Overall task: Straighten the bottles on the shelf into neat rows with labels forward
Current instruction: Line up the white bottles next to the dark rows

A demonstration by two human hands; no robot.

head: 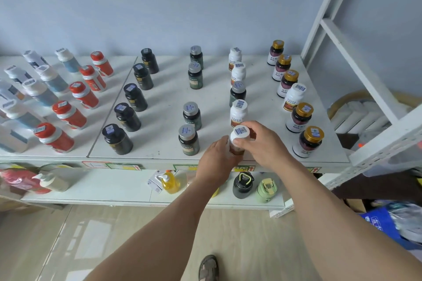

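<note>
Both hands closed on one white-capped bottle (238, 141) at front edge of white shelf (159, 148): left hand (218, 157) around brown body, right hand (262, 143) pinching cap. Cylindrical, glossy plastic; barcode sticker on cap. Matte white shelf top, pale blue wall (159, 7) behind, light wood-look floor (114, 235) below.

Bottle rows (238, 89) run near to far across the upper shelf (159, 146). A lower shelf (102, 187) lies beneath, holding more containers (243, 185).
</note>
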